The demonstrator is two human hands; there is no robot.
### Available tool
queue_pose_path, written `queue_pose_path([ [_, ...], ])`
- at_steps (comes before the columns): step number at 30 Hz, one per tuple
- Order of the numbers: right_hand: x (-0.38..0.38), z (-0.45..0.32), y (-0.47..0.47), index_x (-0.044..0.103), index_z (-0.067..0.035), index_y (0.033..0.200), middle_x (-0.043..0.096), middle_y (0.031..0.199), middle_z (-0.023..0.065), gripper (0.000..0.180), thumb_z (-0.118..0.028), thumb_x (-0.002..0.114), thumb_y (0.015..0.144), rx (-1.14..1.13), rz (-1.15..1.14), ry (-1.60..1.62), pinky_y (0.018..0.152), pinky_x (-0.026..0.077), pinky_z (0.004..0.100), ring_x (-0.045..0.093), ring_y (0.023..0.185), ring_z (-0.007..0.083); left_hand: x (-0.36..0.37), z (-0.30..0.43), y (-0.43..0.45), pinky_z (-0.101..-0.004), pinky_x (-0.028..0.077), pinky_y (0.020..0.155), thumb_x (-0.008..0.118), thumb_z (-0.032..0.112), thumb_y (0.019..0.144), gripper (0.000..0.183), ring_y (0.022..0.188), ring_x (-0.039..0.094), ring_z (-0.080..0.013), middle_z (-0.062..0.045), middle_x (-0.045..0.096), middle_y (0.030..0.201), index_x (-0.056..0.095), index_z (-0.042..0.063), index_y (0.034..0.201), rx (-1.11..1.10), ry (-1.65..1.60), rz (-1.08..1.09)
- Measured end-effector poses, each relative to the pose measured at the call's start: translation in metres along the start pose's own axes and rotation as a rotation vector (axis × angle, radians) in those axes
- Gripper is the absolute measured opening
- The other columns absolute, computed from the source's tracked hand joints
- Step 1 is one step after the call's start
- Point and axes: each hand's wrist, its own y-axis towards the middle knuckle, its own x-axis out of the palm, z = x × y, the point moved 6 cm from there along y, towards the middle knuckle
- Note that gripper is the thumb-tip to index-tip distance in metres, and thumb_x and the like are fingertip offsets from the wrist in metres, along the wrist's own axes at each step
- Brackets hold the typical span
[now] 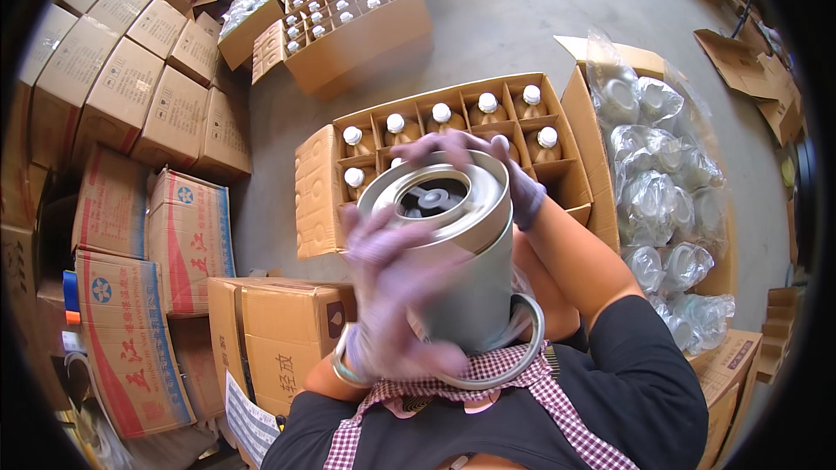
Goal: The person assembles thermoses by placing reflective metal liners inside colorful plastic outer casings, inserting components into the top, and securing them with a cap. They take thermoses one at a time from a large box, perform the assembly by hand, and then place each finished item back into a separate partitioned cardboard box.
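A grey-green cylindrical casing (470,300), apparently of a vacuum jug, stands in front of my torso, tilted slightly. Its upper end carries a pale ring collar (483,209) around a round opening, with a spoked dark piece (432,198) inside. A curved grey handle (537,339) sticks out low on the right. My right hand (519,186), in a purple glove, curls over the far rim. On the near left side, my gloved left hand (392,294) is motion-blurred, its fingers spread across the collar and casing; how firmly they touch cannot be seen.
Beyond the casing, a divided carton (457,88) holds several bottle-shaped vessels with white tops (441,112). An open carton (594,163) of plastic-wrapped grey parts (646,205) is at right. Closed cartons (137,339) are stacked left. Another divided carton (366,46) stands farther off on the floor.
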Motion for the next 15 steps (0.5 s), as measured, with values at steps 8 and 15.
queue_pose_path([
  [8, 0.133, -0.107, -0.039, 0.064, -0.003, 0.13, 0.064, 0.13, 0.0162, 0.052, -0.045, 0.052, 0.101, -0.594, 0.229, -1.27, 0.112, 0.04, 0.0445, 0.058, 0.125, 0.0299, 0.025, -0.122, 0.001, -0.0455, 0.033, 0.121, 0.034, 0.067, 0.104, 0.077, 0.134, 0.051, -0.0306, -0.021, 0.052, 0.145, 0.052, 0.002, 0.142, -0.438, -1.21, 0.386],
  [15, 0.057, -0.064, -0.015, 0.064, -0.002, 0.131, 0.062, 0.138, 0.0171, 0.047, -0.038, 0.046, 0.108, -0.322, 0.016, -0.662, 0.112, 0.044, 0.0415, 0.059, 0.129, 0.0293, 0.001, -0.025, -0.023, -0.0507, 0.028, 0.124, 0.045, 0.082, 0.089, 0.106, 0.145, 0.041, -0.0336, -0.019, 0.03, 0.162, 0.027, 0.003, 0.158, -0.336, -0.692, 0.413],
])
